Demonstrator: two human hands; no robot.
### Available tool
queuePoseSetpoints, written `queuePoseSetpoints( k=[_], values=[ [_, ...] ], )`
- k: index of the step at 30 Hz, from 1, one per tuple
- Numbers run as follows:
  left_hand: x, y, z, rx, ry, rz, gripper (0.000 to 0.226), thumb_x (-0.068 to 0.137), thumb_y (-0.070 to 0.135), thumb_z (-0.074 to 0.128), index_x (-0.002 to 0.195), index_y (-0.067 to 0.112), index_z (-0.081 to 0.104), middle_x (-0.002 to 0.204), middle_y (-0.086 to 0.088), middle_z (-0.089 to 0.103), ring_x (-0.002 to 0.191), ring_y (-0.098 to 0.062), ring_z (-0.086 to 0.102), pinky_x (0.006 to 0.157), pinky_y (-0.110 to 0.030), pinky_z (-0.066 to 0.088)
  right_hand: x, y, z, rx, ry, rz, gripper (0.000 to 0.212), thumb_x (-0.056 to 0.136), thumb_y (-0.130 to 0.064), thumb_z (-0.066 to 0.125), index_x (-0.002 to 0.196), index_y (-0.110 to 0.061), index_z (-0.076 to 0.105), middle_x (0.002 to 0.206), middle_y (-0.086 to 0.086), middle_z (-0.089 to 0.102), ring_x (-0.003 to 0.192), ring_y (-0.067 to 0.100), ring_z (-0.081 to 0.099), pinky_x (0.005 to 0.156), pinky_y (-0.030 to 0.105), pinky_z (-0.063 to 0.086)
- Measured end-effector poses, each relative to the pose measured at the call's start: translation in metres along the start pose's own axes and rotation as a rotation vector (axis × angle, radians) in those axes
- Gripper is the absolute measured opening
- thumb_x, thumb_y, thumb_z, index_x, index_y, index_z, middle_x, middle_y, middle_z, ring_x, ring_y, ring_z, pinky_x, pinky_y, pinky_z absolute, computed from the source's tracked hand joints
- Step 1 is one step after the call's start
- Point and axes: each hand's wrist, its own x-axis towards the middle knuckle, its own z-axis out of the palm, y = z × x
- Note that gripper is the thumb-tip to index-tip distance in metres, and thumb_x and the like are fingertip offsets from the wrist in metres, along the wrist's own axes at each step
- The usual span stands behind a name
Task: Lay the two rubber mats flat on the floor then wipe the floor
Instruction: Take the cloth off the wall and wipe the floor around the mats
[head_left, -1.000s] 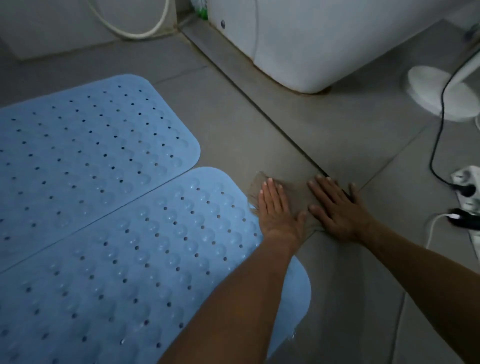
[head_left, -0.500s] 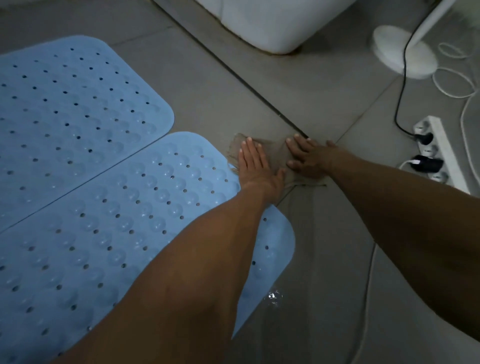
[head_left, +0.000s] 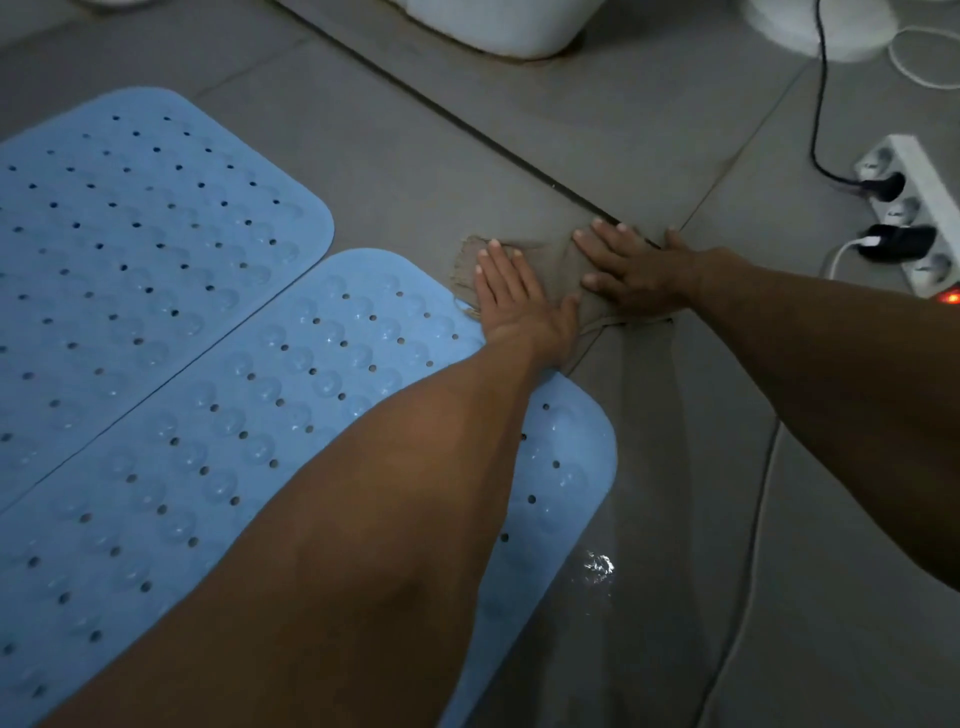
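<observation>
- A floor of big grey tiles (head_left: 701, 597) is seen, smooth and dull, with thin lines between the tiles.
- Nearest, a small shiny wet spot (head_left: 597, 567) is seen on the floor, just beside the near mat's corner.
- The near blue rubber mat (head_left: 208, 467) is laid flat. It is soft-looking, with round corners, small holes and round bumps.
- The far blue rubber mat (head_left: 130, 249) is laid flat too, edge to edge with the near one. So the mat part looks done.
- A thin brown cloth (head_left: 558, 260) is spread on the floor, just past the near mat's far corner. Its edge looks frayed.
- The left hand (head_left: 511, 301) is pressed flat on the cloth, fingers straight and close together.
- The right hand (head_left: 631, 270) is pressed flat on the cloth too, fingers straight and a little spread.
- Wiping looks to be under way, with much floor still left to wipe.
- A white power strip (head_left: 917, 218) with plugs lies further off to the right, well apart from the wet spot.
- Farthest, a smooth white rounded tub (head_left: 498, 26) is seen, and a white round stand base (head_left: 831, 26).
</observation>
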Motion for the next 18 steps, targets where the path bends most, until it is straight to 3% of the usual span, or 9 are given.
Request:
queuePoseSetpoints(
  k=[3,10,18],
  values=[
    [0.003,0.001,-0.002,0.013,-0.028,-0.016,0.087,0.095,0.062,0.011,0.150,-0.001,-0.014,0.156,-0.025,-0.024,0.145,-0.038,-0.024,0.118,-0.047,-0.016,0.000,0.002,0.009,0.007,0.076,-0.043,0.057,0.105,-0.051,0.012,0.156,-0.040,-0.008,0.165,-0.007,-0.024,0.154,0.022,-0.012,0.117,0.068,-0.003],
    [-0.002,0.009,-0.003,0.026,-0.013,-0.086,0.086,0.096,0.061,0.015,0.152,0.001,-0.012,0.158,-0.023,-0.022,0.147,-0.036,-0.021,0.120,-0.046,-0.013,-0.010,-0.005,0.041,0.192,0.359,-0.010,0.058,0.102,-0.056,0.007,0.157,-0.041,-0.003,0.168,-0.010,-0.008,0.155,0.016,-0.006,0.118,0.065,-0.009],
    [-0.053,0.055,0.021,0.115,-0.067,-0.004,0.084,0.096,0.059,0.010,0.150,-0.001,-0.015,0.156,-0.025,-0.024,0.145,-0.038,-0.024,0.117,-0.048,-0.016,-0.068,0.025,0.098,0.327,0.376,0.084,0.058,0.102,-0.057,0.014,0.157,-0.043,0.000,0.168,-0.009,-0.005,0.155,0.022,-0.007,0.118,0.066,-0.008]
  ],
)
